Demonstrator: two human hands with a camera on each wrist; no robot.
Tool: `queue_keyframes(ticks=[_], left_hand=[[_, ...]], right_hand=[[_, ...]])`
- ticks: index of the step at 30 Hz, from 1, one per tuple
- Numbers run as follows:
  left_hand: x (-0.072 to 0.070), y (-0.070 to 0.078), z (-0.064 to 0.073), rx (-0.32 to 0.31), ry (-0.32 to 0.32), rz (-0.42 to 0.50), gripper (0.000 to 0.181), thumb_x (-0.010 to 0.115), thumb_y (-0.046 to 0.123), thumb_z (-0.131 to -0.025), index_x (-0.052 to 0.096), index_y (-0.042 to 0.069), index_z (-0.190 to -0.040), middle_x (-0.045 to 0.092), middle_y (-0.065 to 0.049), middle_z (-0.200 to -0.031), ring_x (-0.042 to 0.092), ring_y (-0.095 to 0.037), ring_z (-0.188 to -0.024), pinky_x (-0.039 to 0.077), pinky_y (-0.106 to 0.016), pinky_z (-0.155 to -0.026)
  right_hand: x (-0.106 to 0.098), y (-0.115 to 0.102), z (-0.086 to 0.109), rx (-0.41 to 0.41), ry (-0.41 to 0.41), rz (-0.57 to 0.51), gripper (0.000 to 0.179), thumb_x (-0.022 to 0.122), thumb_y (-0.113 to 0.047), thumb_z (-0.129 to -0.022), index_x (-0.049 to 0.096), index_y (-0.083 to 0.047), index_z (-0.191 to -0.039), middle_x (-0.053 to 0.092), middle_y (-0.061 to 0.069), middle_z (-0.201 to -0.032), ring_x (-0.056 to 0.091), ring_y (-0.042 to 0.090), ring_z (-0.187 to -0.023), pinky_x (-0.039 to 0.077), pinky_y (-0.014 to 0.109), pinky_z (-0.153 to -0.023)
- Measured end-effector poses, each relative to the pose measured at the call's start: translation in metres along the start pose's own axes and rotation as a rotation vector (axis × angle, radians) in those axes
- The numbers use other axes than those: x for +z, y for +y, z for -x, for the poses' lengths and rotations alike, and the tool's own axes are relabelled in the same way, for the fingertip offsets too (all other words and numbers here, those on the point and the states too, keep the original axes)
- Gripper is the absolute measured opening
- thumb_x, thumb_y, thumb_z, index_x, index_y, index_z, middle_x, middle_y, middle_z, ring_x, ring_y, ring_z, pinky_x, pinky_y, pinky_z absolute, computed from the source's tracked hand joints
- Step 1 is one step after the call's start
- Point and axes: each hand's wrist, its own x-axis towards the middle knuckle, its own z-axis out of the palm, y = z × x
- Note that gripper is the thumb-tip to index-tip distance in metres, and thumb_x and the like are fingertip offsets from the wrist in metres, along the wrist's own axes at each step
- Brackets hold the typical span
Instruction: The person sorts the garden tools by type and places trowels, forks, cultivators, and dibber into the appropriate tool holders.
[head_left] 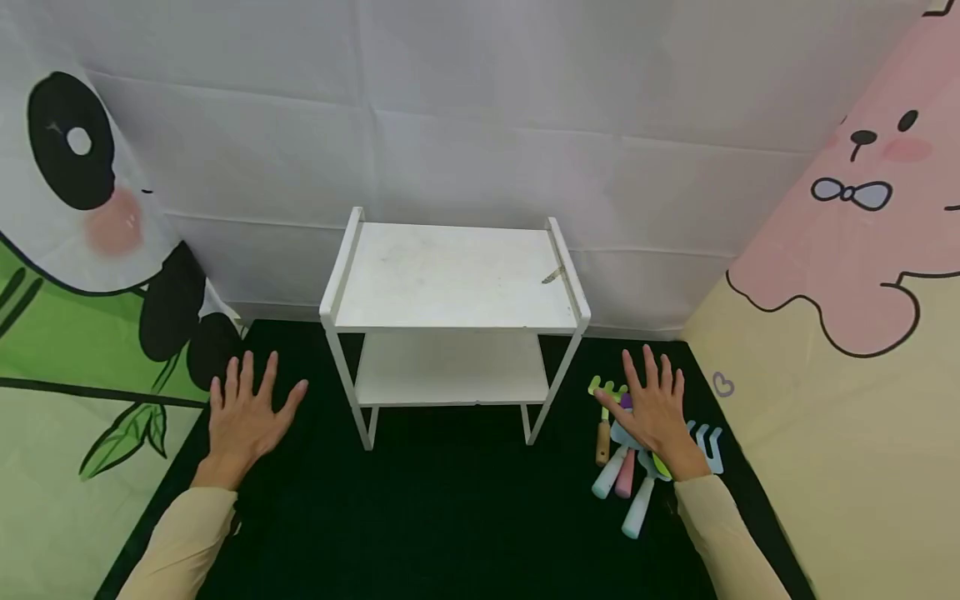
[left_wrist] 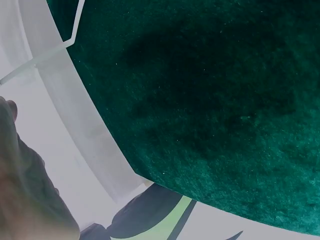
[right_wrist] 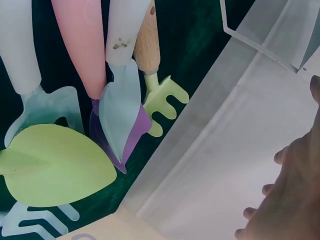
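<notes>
My left hand [head_left: 243, 423] hovers palm down with spread fingers, left of a white two-tier shelf [head_left: 457, 279]. It holds nothing; only part of the hand [left_wrist: 30, 190] shows in the left wrist view. My right hand [head_left: 656, 412], also spread and holding nothing, is over a pile of small garden tools. Among them are a green rake with a wooden handle [right_wrist: 162, 102], a light-blue trowel [right_wrist: 121, 100], a purple trowel with a pink handle [right_wrist: 82, 45], a green leaf-shaped blade [right_wrist: 60, 167] and a light-blue fork [right_wrist: 37, 220].
Dark green cloth [head_left: 450, 517] covers the floor. A white sheet [head_left: 480, 108] hangs behind the shelf. Printed panels stand on both sides, with a pink bear [head_left: 840, 250] at right and a green leaf drawing [head_left: 123, 437] at left.
</notes>
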Motion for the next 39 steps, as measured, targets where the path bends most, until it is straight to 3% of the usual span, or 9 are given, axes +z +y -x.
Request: queue_keyframes(ticks=[8, 13, 22, 28, 39], left_hand=[[-0.003, -0.001, -0.001, -0.005, 0.009, 0.005, 0.085, 0.033, 0.065, -0.104, 0.008, 0.010, -0.165, -0.001, -0.032, -0.166, -0.010, -0.049, -0.153, -0.014, -0.065, -0.119], [-0.005, 0.003, -0.003, 0.002, 0.029, 0.018, 0.084, 0.035, 0.062, -0.105, 0.015, 0.006, -0.164, 0.005, -0.036, -0.164, -0.005, -0.053, -0.152, -0.011, -0.066, -0.119], [-0.012, 0.018, -0.001, 0.010, 0.185, 0.136, 0.064, 0.043, 0.041, -0.110, 0.036, -0.008, -0.151, 0.033, -0.042, -0.147, 0.028, -0.061, -0.135, 0.021, -0.074, -0.112], [-0.015, 0.029, 0.006, 0.010, 0.283, 0.227, 0.052, 0.047, 0.033, -0.110, 0.048, -0.007, -0.143, 0.045, -0.037, -0.140, 0.043, -0.057, -0.123, 0.035, -0.072, -0.101], [-0.020, 0.052, 0.009, -0.024, 0.300, 0.397, 0.048, 0.045, 0.031, -0.111, 0.052, -0.005, -0.141, 0.050, -0.032, -0.140, 0.047, -0.051, -0.127, 0.036, -0.070, -0.103]], right_hand=[[0.001, 0.003, 0.001, -0.005, -0.009, 0.000, 0.094, 0.051, -0.068, -0.096, 0.021, -0.011, -0.164, 0.005, 0.024, -0.169, 0.002, 0.056, -0.150, -0.004, 0.071, -0.118], [0.000, 0.006, 0.005, -0.031, 0.020, -0.004, 0.093, 0.056, -0.065, -0.095, 0.025, -0.009, -0.163, 0.009, 0.026, -0.168, 0.009, 0.056, -0.150, 0.002, 0.070, -0.120], [-0.004, 0.010, 0.015, -0.092, 0.139, -0.085, 0.071, 0.070, -0.027, -0.098, 0.037, 0.003, -0.153, 0.031, 0.036, -0.155, 0.031, 0.058, -0.139, 0.023, 0.073, -0.114], [-0.005, 0.011, 0.026, -0.025, 0.193, -0.192, 0.060, 0.069, -0.017, -0.099, 0.043, 0.006, -0.148, 0.042, 0.036, -0.147, 0.044, 0.057, -0.131, 0.036, 0.072, -0.106], [-0.003, 0.020, 0.043, 0.125, 0.166, -0.269, 0.052, 0.060, -0.020, -0.105, 0.044, 0.007, -0.146, 0.051, 0.034, -0.139, 0.054, 0.050, -0.121, 0.045, 0.067, -0.101]])
